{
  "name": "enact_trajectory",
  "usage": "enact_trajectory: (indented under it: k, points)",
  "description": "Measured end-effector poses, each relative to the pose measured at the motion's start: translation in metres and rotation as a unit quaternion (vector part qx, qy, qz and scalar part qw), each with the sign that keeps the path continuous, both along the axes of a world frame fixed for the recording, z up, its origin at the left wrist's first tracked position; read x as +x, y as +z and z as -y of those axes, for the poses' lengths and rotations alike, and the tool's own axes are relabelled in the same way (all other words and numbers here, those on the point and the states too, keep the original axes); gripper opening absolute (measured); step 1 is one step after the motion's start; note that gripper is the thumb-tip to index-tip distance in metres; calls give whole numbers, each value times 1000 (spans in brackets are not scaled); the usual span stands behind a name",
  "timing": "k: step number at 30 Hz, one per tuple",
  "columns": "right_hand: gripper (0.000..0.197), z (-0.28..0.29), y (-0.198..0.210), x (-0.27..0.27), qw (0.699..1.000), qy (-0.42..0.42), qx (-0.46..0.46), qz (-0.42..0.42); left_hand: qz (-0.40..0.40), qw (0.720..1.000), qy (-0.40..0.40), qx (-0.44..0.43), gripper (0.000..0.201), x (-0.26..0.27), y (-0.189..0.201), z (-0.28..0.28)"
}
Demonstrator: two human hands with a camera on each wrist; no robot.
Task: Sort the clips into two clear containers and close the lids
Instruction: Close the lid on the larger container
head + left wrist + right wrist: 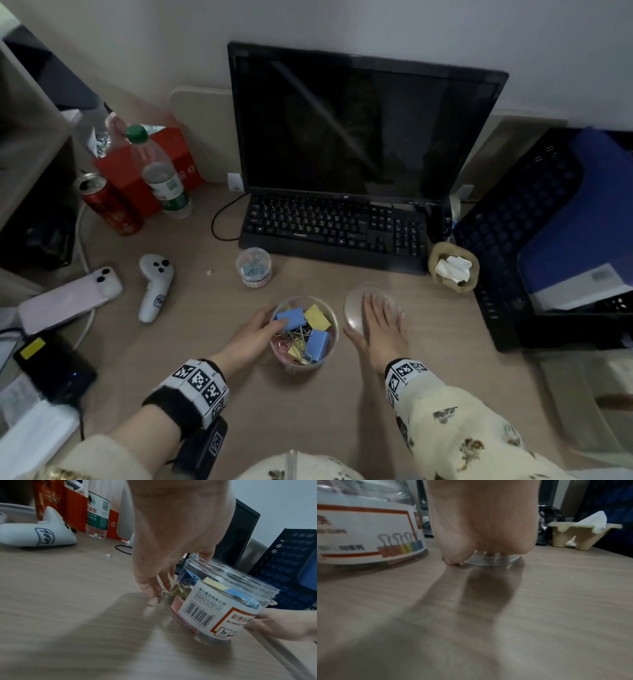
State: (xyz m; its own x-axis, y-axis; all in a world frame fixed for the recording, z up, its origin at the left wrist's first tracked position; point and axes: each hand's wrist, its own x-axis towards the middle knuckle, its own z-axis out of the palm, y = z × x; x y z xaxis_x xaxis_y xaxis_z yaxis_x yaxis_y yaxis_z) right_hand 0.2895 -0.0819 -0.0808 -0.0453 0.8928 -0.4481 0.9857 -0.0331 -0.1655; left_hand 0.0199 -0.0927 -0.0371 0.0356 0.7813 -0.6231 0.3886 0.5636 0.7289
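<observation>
A large clear container [297, 367] [205, 601] [368, 527] stands open on the desk in front of me, holding blue, yellow and pink binder clips [317, 342]. My left hand [270, 325] [154, 588] grips its left side, fingers down along the wall. Just right of it the clear lid [354, 308] [491, 559] lies on the desk. My right hand [376, 318] [479, 520] covers the lid, fingers reaching its far rim and thumb curled at its near-left edge. A small clear container [254, 267] of small clips stands lidded behind.
A black keyboard [335, 226] and monitor [363, 123] fill the back. A paper tray [442, 255] with tissue sits at right beside a black crate [534, 219]. At left are a white controller [154, 287], a phone [68, 301], a bottle [164, 178] and a can [109, 209].
</observation>
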Motion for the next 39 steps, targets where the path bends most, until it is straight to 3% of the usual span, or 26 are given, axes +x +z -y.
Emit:
enact_trajectory:
  k: [3, 5, 8, 10, 12, 14, 15, 17, 19, 21, 22, 25, 27, 31, 34, 39]
  points:
    - [98, 2, -3, -2, 1000, 22, 8, 16, 1, 1000, -3, -1, 79, 1, 4, -1]
    - [94, 1, 2, -2, 999, 29, 7, 27, -6, 1000, -10, 2, 94, 0, 2, -3]
    - [63, -3, 21, -4, 998, 22, 52, 2, -15, 1000, -24, 8, 95, 1, 3, -8]
    - [54, -7, 39, -6, 991, -4, 136, -22, -20, 999, -30, 4, 89, -1, 6, -12]
    - [48, -13, 53, -7, 986, -33, 163, -28, -12, 999, -50, 5, 79, -10, -13, -20]
    - [43, -21, 63, -6, 972, -92, 199, -83, 1, 997, -72, 7, 87, -21, -37, -28]
    - [38, -24, 67, -7, 958, -122, 229, -125, 5, 997, -74, 11, 97, -25, -48, -31]
    - [27, -29, 78, -12, 912, -184, 293, -222, 4, 997, -82, 6, 109, -21, -23, -28]
    - [23, -34, 86, -21, 851, -252, 297, -351, 28, 997, -76, 8, 90, -10, 31, -19]
    - [20, -37, 93, -32, 798, -310, 219, -468, 52, 997, -55, 8, 66, -3, 50, -17]
    - [21, -35, 94, -38, 792, -319, 170, -492, 58, 997, -43, 5, 64, 0, 54, -16]
    - [31, -25, 82, -56, 834, -281, 99, -465, 74, 997, -35, -4, 63, 4, 59, -13]
    - [32, -16, 69, -65, 843, -278, 93, -451, 85, 995, -54, -3, 62, 6, 63, -9]
    - [33, -6, 58, -73, 872, -277, 106, -389, 78, 992, -96, 9, 59, 5, 58, -5]
    - [28, -4, 57, -75, 899, -233, 129, -347, 45, 990, -133, 9, 69, 0, 48, -4]
    - [38, -5, 62, -75, 948, -165, 175, -207, 15, 990, -138, 8, 56, -2, 37, -8]
